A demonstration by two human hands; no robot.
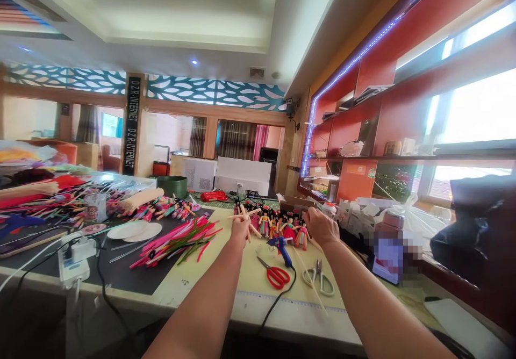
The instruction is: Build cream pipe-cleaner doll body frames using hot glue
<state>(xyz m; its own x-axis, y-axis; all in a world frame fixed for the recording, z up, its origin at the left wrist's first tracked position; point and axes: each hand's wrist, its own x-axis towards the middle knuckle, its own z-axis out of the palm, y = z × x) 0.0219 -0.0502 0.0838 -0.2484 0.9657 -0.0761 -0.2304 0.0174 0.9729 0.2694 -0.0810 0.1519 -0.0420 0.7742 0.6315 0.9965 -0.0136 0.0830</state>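
My left hand (241,229) is closed around several pale sticks (255,230) that cross each other and look like wood. To its right, small dolls (265,224) with black hair and colourful striped skirts stand in a crowded group. My right hand (321,227) reaches to the right end of this group, its fingers curled at the head of a doll (302,236). Its fingertips are partly hidden. Between my arms lie a blue glue gun (284,251), red-handled scissors (277,276) and white-handled scissors (322,281). One thin stick (318,293) lies near them.
Pink and green fuzzy stems (177,243) lie left of my left arm, beside white discs (141,231). Many more dolls and materials pile up farther left, with a power strip (73,267) at the edge. A phone (387,262) and bags stand right. The glue gun's cord (278,301) crosses the front edge.
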